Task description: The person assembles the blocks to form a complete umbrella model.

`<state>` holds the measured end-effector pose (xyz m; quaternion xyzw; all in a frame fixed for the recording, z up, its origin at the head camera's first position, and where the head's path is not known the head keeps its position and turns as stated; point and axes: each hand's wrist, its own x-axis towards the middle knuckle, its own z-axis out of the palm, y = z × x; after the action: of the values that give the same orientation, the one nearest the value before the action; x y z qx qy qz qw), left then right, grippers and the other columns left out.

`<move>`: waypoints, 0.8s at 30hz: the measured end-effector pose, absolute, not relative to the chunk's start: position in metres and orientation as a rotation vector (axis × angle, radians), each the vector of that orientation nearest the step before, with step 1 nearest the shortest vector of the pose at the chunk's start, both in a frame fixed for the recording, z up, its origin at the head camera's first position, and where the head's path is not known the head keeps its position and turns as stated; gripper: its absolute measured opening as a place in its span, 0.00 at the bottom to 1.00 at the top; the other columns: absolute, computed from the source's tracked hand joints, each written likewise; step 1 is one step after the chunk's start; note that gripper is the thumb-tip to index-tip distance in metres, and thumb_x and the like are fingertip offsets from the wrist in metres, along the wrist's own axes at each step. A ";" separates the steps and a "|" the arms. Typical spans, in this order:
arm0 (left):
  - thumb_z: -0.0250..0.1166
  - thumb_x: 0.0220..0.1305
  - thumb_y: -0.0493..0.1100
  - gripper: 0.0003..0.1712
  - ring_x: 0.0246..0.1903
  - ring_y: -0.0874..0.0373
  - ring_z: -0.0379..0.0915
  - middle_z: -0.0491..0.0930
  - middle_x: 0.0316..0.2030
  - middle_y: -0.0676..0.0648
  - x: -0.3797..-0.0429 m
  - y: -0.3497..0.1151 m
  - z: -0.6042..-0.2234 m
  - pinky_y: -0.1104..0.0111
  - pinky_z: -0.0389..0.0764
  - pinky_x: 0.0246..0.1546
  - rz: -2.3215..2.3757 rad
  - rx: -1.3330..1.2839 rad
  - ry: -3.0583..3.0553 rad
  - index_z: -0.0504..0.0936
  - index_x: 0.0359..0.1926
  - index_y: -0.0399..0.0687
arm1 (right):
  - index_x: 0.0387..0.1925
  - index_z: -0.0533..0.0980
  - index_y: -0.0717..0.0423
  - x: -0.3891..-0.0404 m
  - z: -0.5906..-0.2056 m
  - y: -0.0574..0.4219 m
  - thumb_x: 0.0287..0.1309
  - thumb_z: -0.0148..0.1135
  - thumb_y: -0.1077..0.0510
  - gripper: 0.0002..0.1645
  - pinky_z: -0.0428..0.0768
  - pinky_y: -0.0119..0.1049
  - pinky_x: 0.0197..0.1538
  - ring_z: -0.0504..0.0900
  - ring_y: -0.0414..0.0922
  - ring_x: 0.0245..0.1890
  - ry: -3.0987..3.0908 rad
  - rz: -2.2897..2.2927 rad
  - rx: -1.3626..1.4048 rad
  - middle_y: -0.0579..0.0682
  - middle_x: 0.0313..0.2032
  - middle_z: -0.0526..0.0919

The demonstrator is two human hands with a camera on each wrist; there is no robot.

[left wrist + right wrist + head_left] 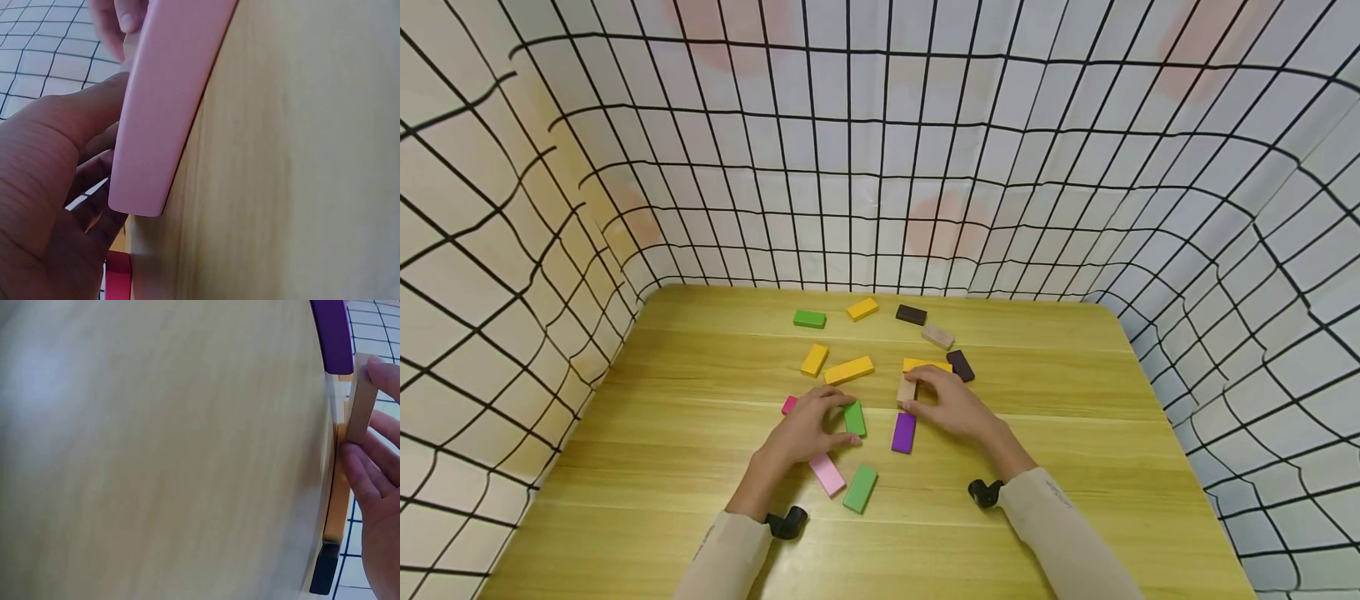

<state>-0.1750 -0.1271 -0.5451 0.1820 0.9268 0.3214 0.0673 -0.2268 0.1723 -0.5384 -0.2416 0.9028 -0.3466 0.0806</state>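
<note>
My left hand (805, 427) has its thumb and index fingertip at the two ends of a small green block (855, 419), pinching it lengthwise. In the left wrist view a pink block (169, 106) fills the foreground and hides those fingertips. A red block (788, 406) shows partly beyond the hand. My right hand (953, 403) pinches a pale wooden block (362, 406) by its ends, between thumb and fingers. Just nearer than it lies a purple block (903, 433); right behind it is a yellow block (925, 363), partly covered by the fingers.
Another green block (861, 489) lies toward the front. Farther back are several more blocks: yellow (849, 369), green (809, 319), black (912, 315) and pale wood (937, 336). Black wire mesh (880, 192) before white cloth encloses the back and sides of the wooden table (647, 467).
</note>
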 end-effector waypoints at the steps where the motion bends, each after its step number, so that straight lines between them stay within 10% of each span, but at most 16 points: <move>1: 0.79 0.55 0.59 0.39 0.72 0.43 0.65 0.73 0.70 0.43 -0.175 -0.127 -0.545 0.46 0.68 0.73 0.977 0.547 2.792 0.81 0.67 0.55 | 0.66 0.76 0.48 -0.228 -0.539 0.171 0.65 0.69 0.41 0.32 0.70 0.50 0.75 0.73 0.48 0.70 2.699 -1.035 -0.723 0.48 0.66 0.78; 24: 0.79 0.54 0.59 0.39 0.67 0.43 0.70 0.78 0.64 0.45 -0.175 -0.129 -0.546 0.46 0.71 0.70 1.017 0.544 2.792 0.82 0.66 0.54 | 0.67 0.76 0.48 -0.239 -0.544 0.142 0.65 0.71 0.46 0.32 0.68 0.49 0.76 0.71 0.49 0.73 2.643 -1.047 -0.773 0.47 0.68 0.77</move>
<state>-0.1750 -0.1289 -0.5464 0.1799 0.9226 0.3359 0.0602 -0.2387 0.1424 -0.5443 -0.2611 0.8929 -0.3537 0.0975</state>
